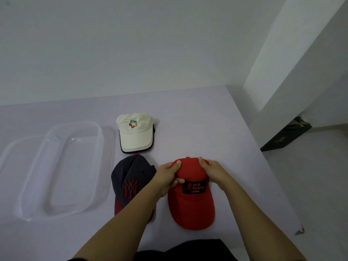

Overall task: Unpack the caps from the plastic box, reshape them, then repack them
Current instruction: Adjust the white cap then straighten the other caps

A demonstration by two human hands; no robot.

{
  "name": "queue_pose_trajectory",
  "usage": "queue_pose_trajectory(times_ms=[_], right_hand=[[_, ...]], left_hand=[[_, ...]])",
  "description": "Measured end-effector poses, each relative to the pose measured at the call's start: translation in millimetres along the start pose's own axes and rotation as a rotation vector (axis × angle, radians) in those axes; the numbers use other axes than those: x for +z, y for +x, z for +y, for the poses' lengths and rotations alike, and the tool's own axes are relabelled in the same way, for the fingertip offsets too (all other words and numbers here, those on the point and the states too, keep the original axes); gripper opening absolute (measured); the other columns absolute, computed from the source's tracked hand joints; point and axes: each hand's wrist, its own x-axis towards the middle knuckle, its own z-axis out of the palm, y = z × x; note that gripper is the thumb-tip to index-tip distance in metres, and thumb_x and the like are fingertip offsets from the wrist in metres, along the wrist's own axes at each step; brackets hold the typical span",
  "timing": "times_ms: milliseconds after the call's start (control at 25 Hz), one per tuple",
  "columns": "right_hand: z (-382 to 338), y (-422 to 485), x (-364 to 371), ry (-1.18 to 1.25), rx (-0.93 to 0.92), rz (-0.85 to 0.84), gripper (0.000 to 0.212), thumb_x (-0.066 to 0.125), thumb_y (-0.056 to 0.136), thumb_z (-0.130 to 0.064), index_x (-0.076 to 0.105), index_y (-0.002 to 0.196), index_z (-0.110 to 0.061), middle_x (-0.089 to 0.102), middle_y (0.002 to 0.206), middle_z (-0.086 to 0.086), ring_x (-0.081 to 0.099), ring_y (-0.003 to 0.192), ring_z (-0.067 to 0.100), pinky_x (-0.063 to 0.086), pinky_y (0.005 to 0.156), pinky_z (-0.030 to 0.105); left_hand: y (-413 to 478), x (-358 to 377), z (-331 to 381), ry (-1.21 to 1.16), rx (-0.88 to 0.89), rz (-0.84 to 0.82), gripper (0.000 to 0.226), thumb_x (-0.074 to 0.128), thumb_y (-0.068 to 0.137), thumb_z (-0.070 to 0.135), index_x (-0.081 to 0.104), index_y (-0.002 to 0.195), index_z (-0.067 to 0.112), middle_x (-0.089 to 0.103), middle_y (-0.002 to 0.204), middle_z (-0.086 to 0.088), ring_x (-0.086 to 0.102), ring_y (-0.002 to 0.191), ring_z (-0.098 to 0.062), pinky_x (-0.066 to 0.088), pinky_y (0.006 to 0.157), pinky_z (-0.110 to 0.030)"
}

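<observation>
1. At the bottom edge of the frame, dark clothing (pixel 188 249) shows between two bare forearms that reach up toward the middle.
2. A red fabric cap with a black patch reading "Back Packing Gear" (pixel 191 208) lies on the pale lilac tabletop (pixel 235 140), right of centre, with its brim toward the bottom edge.
3. The left hand (pixel 166 176) has its grip on the left side of the red cap's crown. Its fingers curl over the top and its thumb lies on the front, just beside the patch.
4. The right hand (pixel 213 171) has its grip on the right side of the same crown, fingers curled over the top.
5. Just left of the red cap lies a dark navy cap with a maroon brim and red stitched logo (pixel 130 174), partly covered by the left forearm.
6. Further left stands a clear plastic box with rounded corners (pixel 105 185), holding no cap.
7. A second clear plastic piece (pixel 11 151) overlaps it at the left edge; I cannot tell which lies on top.
8. Above the navy cap lies a cream cap with a multicoloured logo and black-edged brim (pixel 136 136).
9. On the floor at the right sits a dark flat object (pixel 286 136).
</observation>
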Motion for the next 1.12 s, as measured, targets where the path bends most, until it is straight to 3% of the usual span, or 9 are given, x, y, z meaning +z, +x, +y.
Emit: queue_pose_trajectory(times_ms=[160,280,360,440,560,640,720,880,1120], right_hand=[[4.4,5.3,2.1,-0.280,-0.079,0.198,0.055,0.043,0.089,-0.057,0.061,0.064,-0.011,0.067,0.073,0.005,0.063,0.078,0.024,0.050,0.075,0.036],[0.5,2.9,5.4,-0.315,-0.136,0.282,0.054,0.044,0.091,-0.054,0.046,0.053,-0.015,0.054,0.058,0.000,0.055,0.066,0.020,0.041,0.060,0.030],[0.8,1.4,2.6,-0.252,-0.150,0.288,0.044,0.043,0.091,-0.054,0.056,0.067,-0.018,0.058,0.070,-0.004,0.056,0.075,0.017,0.040,0.064,0.025],[8.4,-3.6,-5.8,-0.172,-0.122,0.241,0.044,0.044,0.089,-0.056,0.061,0.102,-0.017,0.060,0.098,-0.005,0.055,0.094,0.014,0.041,0.080,0.026],[26.9,-22.0,-16.6,-0.064,-0.106,0.063,0.072,0.063,0.075,-0.057,0.042,0.133,-0.021,0.047,0.124,-0.009,0.048,0.115,0.011,0.041,0.095,0.029],[40.9,-33.9,-6.3,-0.022,-0.155,-0.079,0.086,0.079,0.067,-0.039,0.031,0.137,-0.029,0.043,0.127,-0.018,0.046,0.116,-0.002,0.041,0.094,0.018],[59.2,-35.1,10.4,-0.051,-0.241,-0.081,0.107,0.089,0.056,-0.031,0.021,0.139,-0.036,0.043,0.129,-0.024,0.046,0.114,-0.012,0.040,0.092,0.011],[78.9,-28.6,21.8,-0.079,-0.253,0.085,0.116,0.089,0.046,-0.051,0.023,0.140,-0.038,0.045,0.137,-0.016,0.048,0.123,0.004,0.042,0.104,0.037],[75.9,-23.2,19.9,-0.135,-0.235,0.142,0.120,0.084,0.043,-0.065,0.021,0.142,-0.039,0.041,0.143,-0.010,0.044,0.129,0.011,0.042,0.105,0.045]], left_hand=[[3.1,-1.2,-3.3,0.212,0.078,0.089,0.034,0.043,0.097,0.039,0.061,0.104,0.010,0.053,0.038,-0.002,0.038,0.031,-0.009,0.030,0.034,-0.017],[4.8,2.2,-2.1,0.254,0.124,0.167,0.033,0.043,0.097,0.038,0.059,0.101,0.010,0.055,0.043,-0.005,0.042,0.029,-0.007,0.034,0.035,-0.017],[4.1,-1.1,1.4,0.308,0.154,0.211,0.031,0.044,0.096,0.039,0.056,0.101,0.011,0.061,0.054,-0.008,0.047,0.030,-0.005,0.037,0.038,-0.018],[4.0,-9.6,3.1,0.343,0.158,0.204,0.030,0.047,0.094,0.041,0.053,0.105,0.013,0.066,0.073,-0.010,0.057,0.043,-0.009,0.041,0.043,-0.020],[-0.2,-26.3,-3.5,0.475,0.173,0.182,0.031,0.050,0.094,0.037,0.057,0.112,0.012,0.068,0.097,-0.007,0.067,0.070,-0.016,0.049,0.057,-0.022],[-1.5,-32.1,-15.9,0.702,0.219,0.165,0.032,0.050,0.094,0.032,0.059,0.117,0.012,0.066,0.107,-0.005,0.065,0.093,-0.019,0.050,0.079,-0.026],[-3.6,-31.0,-25.8,0.823,0.272,0.173,0.028,0.048,0.095,0.024,0.061,0.114,0.008,0.067,0.104,-0.007,0.063,0.095,-0.019,0.044,0.082,-0.025],[-1.5,-27.6,-29.1,0.786,0.325,0.250,0.019,0.046,0.097,0.017,0.062,0.091,0.008,0.065,0.081,-0.006,0.060,0.069,-0.014,0.047,0.075,-0.026],[0.2,-20.1,-32.6,0.731,0.382,0.393,0.026,0.047,0.096,0.014,0.068,0.098,0.000,0.070,0.083,-0.012,0.066,0.074,-0.022,0.046,0.069,-0.025]])
